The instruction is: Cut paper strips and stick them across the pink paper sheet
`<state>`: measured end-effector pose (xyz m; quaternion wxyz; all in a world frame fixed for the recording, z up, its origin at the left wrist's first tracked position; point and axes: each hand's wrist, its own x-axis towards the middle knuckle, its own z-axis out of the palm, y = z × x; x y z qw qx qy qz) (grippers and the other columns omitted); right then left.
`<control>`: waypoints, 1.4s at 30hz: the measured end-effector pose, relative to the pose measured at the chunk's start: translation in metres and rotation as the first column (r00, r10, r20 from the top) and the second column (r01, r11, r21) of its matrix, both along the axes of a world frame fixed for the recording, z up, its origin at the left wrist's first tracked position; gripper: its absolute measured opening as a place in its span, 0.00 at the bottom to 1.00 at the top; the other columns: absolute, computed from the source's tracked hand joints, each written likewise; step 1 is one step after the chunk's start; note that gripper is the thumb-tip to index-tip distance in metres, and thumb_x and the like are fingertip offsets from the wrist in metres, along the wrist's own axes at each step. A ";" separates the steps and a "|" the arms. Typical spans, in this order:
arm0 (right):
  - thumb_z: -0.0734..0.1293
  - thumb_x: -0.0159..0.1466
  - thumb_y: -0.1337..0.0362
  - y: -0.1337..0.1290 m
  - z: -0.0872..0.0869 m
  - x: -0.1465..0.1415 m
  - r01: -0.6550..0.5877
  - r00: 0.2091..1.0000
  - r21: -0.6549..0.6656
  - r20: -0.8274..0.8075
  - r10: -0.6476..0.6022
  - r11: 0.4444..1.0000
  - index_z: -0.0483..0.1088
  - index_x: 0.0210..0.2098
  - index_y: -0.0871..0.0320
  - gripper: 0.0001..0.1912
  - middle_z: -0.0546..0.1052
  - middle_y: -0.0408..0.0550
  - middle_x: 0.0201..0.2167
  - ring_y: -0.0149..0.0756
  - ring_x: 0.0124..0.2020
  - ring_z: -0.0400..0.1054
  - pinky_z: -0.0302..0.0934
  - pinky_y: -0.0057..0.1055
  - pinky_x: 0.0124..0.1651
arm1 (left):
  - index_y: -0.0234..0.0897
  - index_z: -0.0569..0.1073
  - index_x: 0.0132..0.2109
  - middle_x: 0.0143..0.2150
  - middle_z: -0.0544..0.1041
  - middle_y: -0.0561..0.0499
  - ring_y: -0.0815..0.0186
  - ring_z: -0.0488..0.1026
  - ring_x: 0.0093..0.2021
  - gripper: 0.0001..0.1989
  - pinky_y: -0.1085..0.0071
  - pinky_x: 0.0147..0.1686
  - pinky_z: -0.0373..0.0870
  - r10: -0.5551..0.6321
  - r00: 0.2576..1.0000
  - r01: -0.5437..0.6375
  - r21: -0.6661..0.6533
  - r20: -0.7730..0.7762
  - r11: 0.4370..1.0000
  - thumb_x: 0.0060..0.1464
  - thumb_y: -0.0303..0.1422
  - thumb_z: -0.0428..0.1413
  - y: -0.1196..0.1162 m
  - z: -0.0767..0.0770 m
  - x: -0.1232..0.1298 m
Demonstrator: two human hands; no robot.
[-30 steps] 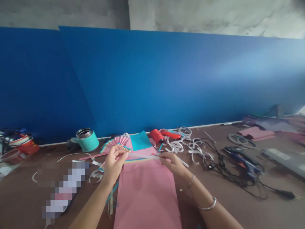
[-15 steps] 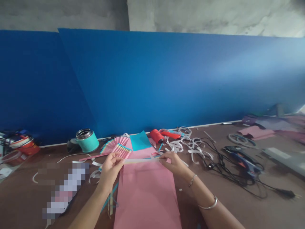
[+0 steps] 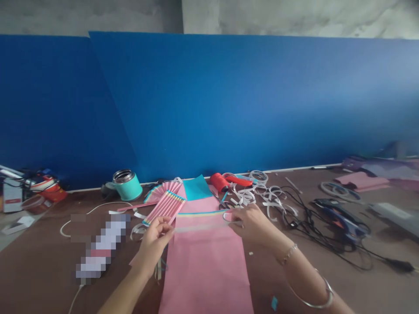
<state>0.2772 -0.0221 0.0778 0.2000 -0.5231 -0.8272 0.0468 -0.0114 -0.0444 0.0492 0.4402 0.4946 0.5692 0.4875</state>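
Note:
A long pink paper sheet (image 3: 209,270) lies on the brown table, with a blue and a yellow stripe along its far edge. A pale translucent strip (image 3: 199,226) stretches across the sheet just below those stripes, between my two hands. My left hand (image 3: 159,237) pinches the strip's left end at the sheet's left side. On the right, my right hand (image 3: 244,220) has its fingers closed on the strip's other end, partly hiding it. Beyond my left hand lie pleated pink paper (image 3: 165,207) and a pink fan shape (image 3: 160,191), beside a blue paper square (image 3: 197,188).
Behind the sheet are a red thread spool (image 3: 218,182), scissors (image 3: 224,203) and curled white strips (image 3: 244,195). A teal cup (image 3: 127,186) stands at the back left. Black cables (image 3: 310,231) and a blue-black tool (image 3: 343,224) lie at right.
The strip has come down from the sheet's far edge toward me, uncovering the blue and yellow stripes. My right hand has turned, with its fingers curled more. The view has shifted slightly.

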 end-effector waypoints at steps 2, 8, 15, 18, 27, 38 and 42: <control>0.61 0.55 0.67 -0.013 -0.005 0.000 -0.005 1.000 -0.009 0.028 0.005 1.000 0.68 0.24 0.55 0.06 0.73 0.43 0.19 0.33 0.22 0.63 0.51 0.32 0.36 | 0.37 0.68 0.40 0.25 0.73 0.56 0.66 0.70 0.28 0.14 0.71 0.31 0.64 -0.025 0.997 0.025 -0.003 -0.068 1.000 0.45 0.35 0.58 -0.008 -0.005 -0.002; 0.58 0.59 0.69 -0.048 -0.040 0.000 0.014 1.000 0.018 0.011 -0.015 1.000 0.65 0.28 0.56 0.07 0.75 0.45 0.26 0.34 0.27 0.66 0.50 0.31 0.36 | 0.38 0.70 0.27 0.41 0.76 0.46 0.60 0.73 0.36 0.06 0.67 0.35 0.68 -0.057 0.929 0.096 0.090 -0.365 0.991 0.46 0.35 0.55 -0.030 -0.022 -0.006; 0.58 0.57 0.73 -0.067 -0.060 0.003 0.087 0.996 0.018 -0.010 -0.087 0.996 0.65 0.28 0.56 0.08 0.71 0.41 0.22 0.33 0.26 0.64 0.48 0.33 0.39 | 0.39 0.70 0.42 0.29 0.74 0.52 0.61 0.73 0.35 0.11 0.64 0.41 0.69 -0.064 0.857 0.146 0.121 -0.512 0.982 0.51 0.35 0.50 -0.037 -0.029 -0.012; 0.58 0.60 0.71 -0.069 -0.061 0.005 0.110 0.993 0.034 -0.040 -0.109 0.993 0.65 0.27 0.56 0.08 0.71 0.41 0.21 0.33 0.25 0.63 0.48 0.33 0.40 | 0.39 0.69 0.42 0.31 0.74 0.51 0.61 0.73 0.35 0.11 0.63 0.41 0.69 -0.071 0.852 0.155 0.119 -0.520 0.981 0.52 0.35 0.50 -0.037 -0.028 -0.014; 0.56 0.65 0.67 -0.068 -0.061 0.003 0.121 0.986 0.093 -0.129 -0.108 0.988 0.65 0.34 0.56 0.07 0.74 0.42 0.24 0.33 0.26 0.67 0.50 0.33 0.42 | 0.39 0.67 0.47 0.35 0.73 0.50 0.62 0.74 0.40 0.12 0.67 0.44 0.70 -0.198 0.913 0.261 0.139 -0.356 0.955 0.57 0.36 0.49 -0.042 -0.032 -0.009; 0.59 0.62 0.68 -0.065 -0.063 0.004 0.168 0.981 0.142 -0.123 -0.151 0.975 0.67 0.32 0.55 0.06 0.74 0.42 0.25 0.33 0.28 0.68 0.49 0.36 0.46 | 0.41 0.65 0.51 0.41 0.73 0.46 0.62 0.74 0.42 0.13 0.64 0.45 0.70 -0.220 0.812 0.358 0.163 -0.541 0.920 0.60 0.34 0.45 -0.034 -0.039 -0.012; 0.60 0.61 0.68 -0.066 -0.062 0.004 0.175 0.979 0.173 -0.137 -0.152 0.969 0.68 0.30 0.55 0.05 0.73 0.42 0.24 0.33 0.29 0.67 0.48 0.37 0.48 | 0.39 0.67 0.48 0.35 0.73 0.49 0.61 0.73 0.41 0.12 0.63 0.46 0.69 -0.149 0.845 0.282 0.191 -0.514 0.940 0.57 0.34 0.47 -0.032 -0.031 -0.015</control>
